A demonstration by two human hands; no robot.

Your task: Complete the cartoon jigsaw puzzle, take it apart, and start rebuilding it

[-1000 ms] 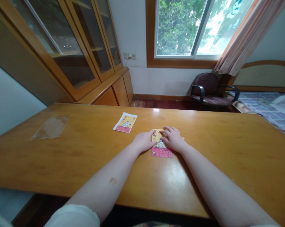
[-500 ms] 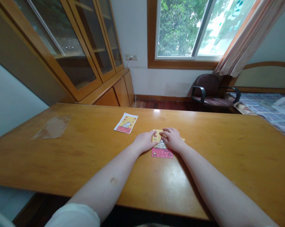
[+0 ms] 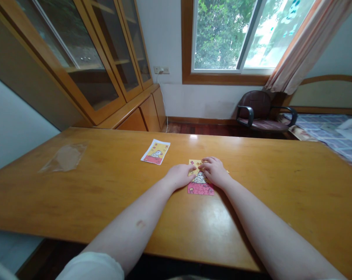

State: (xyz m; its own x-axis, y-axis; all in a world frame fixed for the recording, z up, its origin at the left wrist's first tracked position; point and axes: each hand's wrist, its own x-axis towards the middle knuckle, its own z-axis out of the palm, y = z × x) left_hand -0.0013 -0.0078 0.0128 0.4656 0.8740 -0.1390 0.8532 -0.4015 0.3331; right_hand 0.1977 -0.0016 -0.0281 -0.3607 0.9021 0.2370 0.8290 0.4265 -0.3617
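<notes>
A small jigsaw puzzle (image 3: 200,187), yellow above and pink below with a white cartoon animal, lies on the wooden table (image 3: 106,186). My left hand (image 3: 180,175) rests at its left edge with fingers curled, fingertips touching the yellow part. My right hand (image 3: 214,171) lies over the puzzle's upper right, fingers bent and pressing down on the pieces. The two hands' fingertips nearly meet over the puzzle. A printed card (image 3: 155,151) with the same picture lies further back to the left.
A clear plastic bag (image 3: 63,156) lies flat at the table's far left. Beyond the table stand a glass-fronted wooden cabinet (image 3: 106,66), a dark armchair (image 3: 259,111) under the window, and a bed (image 3: 333,132) at the right.
My left hand's fingers have crept a little further onto the yellow top of the puzzle, closer to my right hand. Otherwise little has moved.
</notes>
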